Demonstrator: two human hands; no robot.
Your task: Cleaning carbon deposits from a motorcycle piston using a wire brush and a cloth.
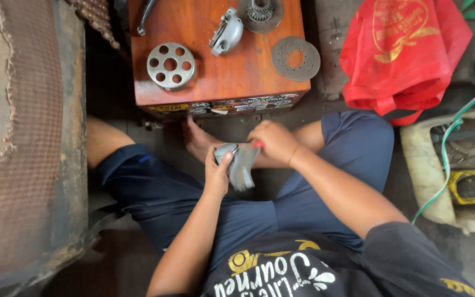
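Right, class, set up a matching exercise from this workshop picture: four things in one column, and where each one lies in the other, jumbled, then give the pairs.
Things:
1. Metal disc with round holes
2. Flat perforated plate
3. Red bag
4. Grey metal part

Places:
A. On the floor, to the right of the wooden table
B. Held between the left hand and right hand
C. Left side of the tabletop
D. Right edge of the tabletop

Pairs: 1-C, 2-D, 3-A, 4-B
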